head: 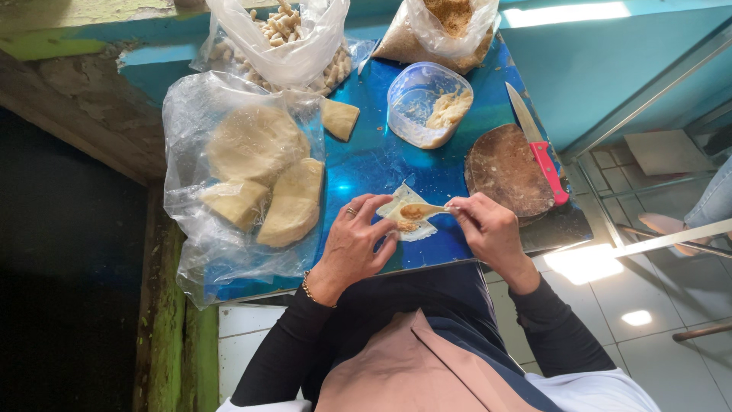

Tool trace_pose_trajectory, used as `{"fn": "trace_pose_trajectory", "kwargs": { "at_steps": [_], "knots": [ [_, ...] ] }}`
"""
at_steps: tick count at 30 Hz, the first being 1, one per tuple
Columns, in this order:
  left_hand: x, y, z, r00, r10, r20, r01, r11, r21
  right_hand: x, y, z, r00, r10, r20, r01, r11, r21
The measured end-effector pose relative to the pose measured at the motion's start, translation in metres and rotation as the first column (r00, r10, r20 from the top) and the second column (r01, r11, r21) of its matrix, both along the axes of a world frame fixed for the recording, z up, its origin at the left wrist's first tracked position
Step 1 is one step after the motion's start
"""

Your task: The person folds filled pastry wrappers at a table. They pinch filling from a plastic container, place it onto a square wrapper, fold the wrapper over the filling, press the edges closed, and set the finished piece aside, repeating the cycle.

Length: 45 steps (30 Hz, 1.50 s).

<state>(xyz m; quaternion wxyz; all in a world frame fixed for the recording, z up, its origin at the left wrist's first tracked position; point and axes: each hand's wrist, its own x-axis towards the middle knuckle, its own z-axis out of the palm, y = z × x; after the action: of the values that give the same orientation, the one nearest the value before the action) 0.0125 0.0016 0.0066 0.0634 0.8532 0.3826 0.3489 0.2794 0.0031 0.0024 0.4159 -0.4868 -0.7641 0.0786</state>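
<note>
My left hand (357, 240) pinches a thin pale dough wrapper (406, 215) that lies on the blue tabletop (374, 164). A ring and a gold bracelet are on that hand. My right hand (488, 227) holds a small spoon (424, 210) with brown filling, its bowl resting over the middle of the wrapper. A dab of filling sits on the wrapper. A clear plastic tub (428, 103) smeared with the same paste stands further back.
A clear bag (244, 179) of large dough slabs lies at left, one loose wedge (338, 118) beside it. Two bags stand at the back, one of small pale pieces (284, 38), one of crumbs (446, 30). A round wooden board (507, 169) and red-handled knife (537, 145) lie at right.
</note>
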Motion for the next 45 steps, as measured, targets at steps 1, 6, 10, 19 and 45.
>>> {"fn": "trace_pose_trajectory", "kwargs": {
  "at_steps": [1,6,10,19,45],
  "knots": [
    [0.001,0.000,0.000,1.000,0.018,0.012,-0.017,1.000,-0.015,0.001,0.002,-0.001,0.997,-0.020,-0.069,0.015,0.998,-0.068],
    [0.006,0.001,0.000,1.000,0.021,0.002,-0.021,1.000,0.016,0.018,0.021,0.010,0.918,-0.081,-0.387,-0.062,0.937,-0.343],
    [0.006,0.000,0.003,0.999,0.002,-0.038,-0.002,1.000,0.005,0.042,0.064,0.035,0.859,-0.043,-0.509,-0.158,0.925,-0.345],
    [0.003,-0.004,0.006,0.998,0.026,0.060,-0.027,1.000,0.014,0.101,0.296,0.043,0.958,-0.186,-0.218,0.211,0.973,0.097],
    [0.011,-0.006,-0.005,0.945,0.320,0.072,-0.309,0.942,-0.127,-0.038,-0.023,0.016,0.976,-0.122,0.180,0.139,0.987,-0.084]
  ]
}}
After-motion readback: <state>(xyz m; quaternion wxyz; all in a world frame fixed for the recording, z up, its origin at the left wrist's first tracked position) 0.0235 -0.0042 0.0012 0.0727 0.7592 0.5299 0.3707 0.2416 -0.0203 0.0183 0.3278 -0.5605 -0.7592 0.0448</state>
